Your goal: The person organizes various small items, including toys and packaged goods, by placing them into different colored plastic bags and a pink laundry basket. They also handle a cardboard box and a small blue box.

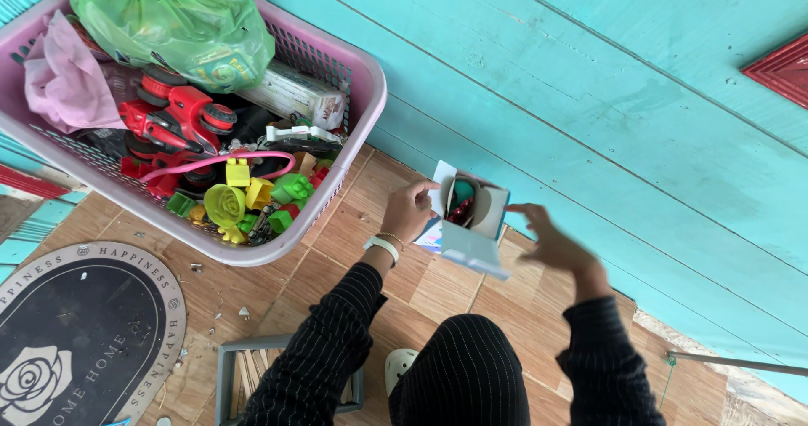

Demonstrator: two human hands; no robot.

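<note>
A small white and blue cardboard box (480,232) stands open on the brown tiled floor (278,283) against the turquoise plank wall (589,114). Coloured items show inside it. My left hand (408,210) grips the box's left flap and side. My right hand (551,236) hovers just to the right of the box, blurred, fingers apart and holding nothing. Both arms wear dark pinstriped sleeves, and a white watch sits on the left wrist.
A pink plastic basket (366,98) at upper left holds a red toy vehicle (172,119), a green plastic bag (181,22), pink cloth and several coloured toy blocks. A dark oval doormat (84,333) lies lower left. A grey low stool frame (231,367) is under me.
</note>
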